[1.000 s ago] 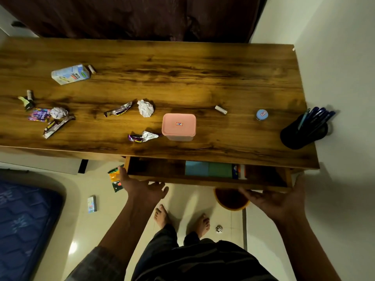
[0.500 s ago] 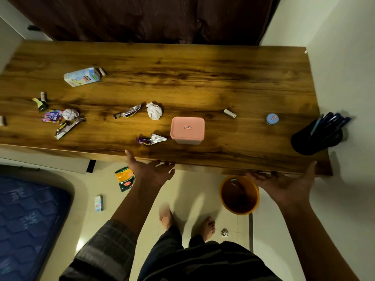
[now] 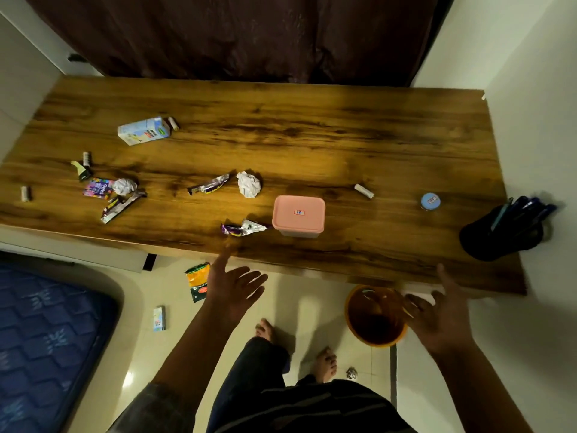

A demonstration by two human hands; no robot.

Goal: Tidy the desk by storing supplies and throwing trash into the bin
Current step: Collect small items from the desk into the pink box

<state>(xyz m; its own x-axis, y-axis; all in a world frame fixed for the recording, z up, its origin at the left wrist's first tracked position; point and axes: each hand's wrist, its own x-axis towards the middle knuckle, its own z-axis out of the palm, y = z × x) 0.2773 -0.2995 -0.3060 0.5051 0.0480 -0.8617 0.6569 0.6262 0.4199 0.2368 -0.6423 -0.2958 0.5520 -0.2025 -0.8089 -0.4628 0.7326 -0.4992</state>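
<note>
Your left hand (image 3: 232, 287) hangs just off the near edge of the desk (image 3: 312, 145), fingers spread and holding nothing; your right hand (image 3: 437, 317) is likewise spread wide and empty, over the floor beside the orange bin (image 3: 354, 326). The bin stands on the floor below the desk's near edge; a few scraps lie in it, too blurred to name. The desk's long axis runs left to right. On it, the pink lidded box (image 3: 298, 215) sits lid on, long side left to right, contents hidden. Just left of it lies a purple wrapper (image 3: 242, 228), its long axis left to right; a second wrapper (image 3: 209, 186) lies farther back, tilted up toward the right, near a paper ball (image 3: 249, 184). The milk carton (image 3: 144, 131) lies on its side at far left, top pointing right. The black pen cup (image 3: 496, 237) at the right end leans its pens up and rightward. A small blue-lidded jar (image 3: 430, 201) stands apart from it.
</note>
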